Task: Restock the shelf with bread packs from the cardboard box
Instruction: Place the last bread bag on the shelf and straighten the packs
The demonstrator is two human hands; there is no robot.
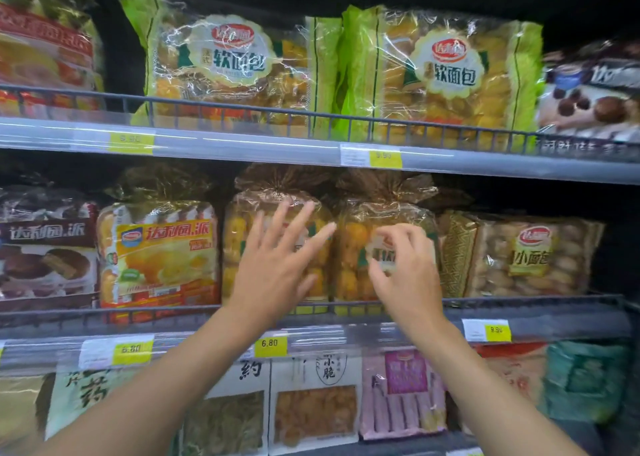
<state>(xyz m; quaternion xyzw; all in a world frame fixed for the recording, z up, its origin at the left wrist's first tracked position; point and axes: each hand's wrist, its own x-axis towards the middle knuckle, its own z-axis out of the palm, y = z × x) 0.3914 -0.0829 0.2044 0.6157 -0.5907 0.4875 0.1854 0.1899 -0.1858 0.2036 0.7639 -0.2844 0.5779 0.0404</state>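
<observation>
Forearms reach to the middle shelf (554,318), left hand (277,265) splayed over one bread pack (242,241), grip empty, right hand (408,268) curled at the neighbouring pack (353,247), hold unclear, apparently squaring placed packs; next, fetching more from the unseen box.

The two bread packs (239,237) at the centre of the frame are wrapped in clear, glossy plastic film, which is crinkled and gathered at the top. The green packs (363,74) in the upper half are sealed in the same shiny, wrinkled film, and bright glare is thrown off it. The guard rails (519,299) along the shelf edges are made of dark, matt metal wire. The price strips (242,149) are faced with smooth transparent plastic, behind which yellow paper labels (270,346) are set.
</observation>
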